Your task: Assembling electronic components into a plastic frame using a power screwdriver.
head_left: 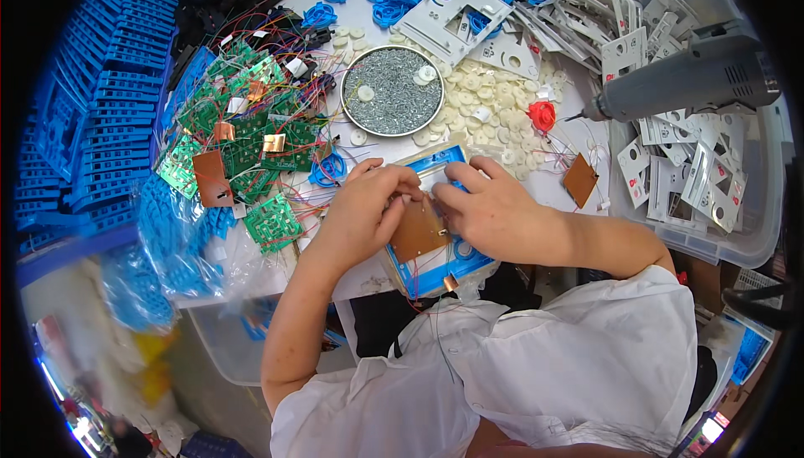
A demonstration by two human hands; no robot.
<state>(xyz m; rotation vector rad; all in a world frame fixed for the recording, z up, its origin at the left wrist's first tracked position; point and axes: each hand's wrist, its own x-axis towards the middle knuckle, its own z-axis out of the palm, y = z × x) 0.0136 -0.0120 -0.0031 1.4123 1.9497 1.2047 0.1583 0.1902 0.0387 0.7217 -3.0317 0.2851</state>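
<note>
In front of me a blue plastic housing [433,280] lies at a slant at the table's near edge. A brown circuit board [417,240] sits inside it, with thin wires and a copper-coloured tab [450,282] at its near end. My left hand [366,207] is over the board's upper left corner, thumb and fingers pinched together; what is between them is hidden. From the right side, my right hand [498,211] curls its bent fingers over the housing's edge, fingertips inside beside the board. Its thumb is hidden.
Left lie green circuit boards [280,144] with tangled wires and stacked blue housings [121,123]. A round dish of screws [392,94] stands beyond my hands, beside cream plastic discs [477,94]. A grey electric screwdriver [687,81] juts in from the right above a bin [741,249] of white plates.
</note>
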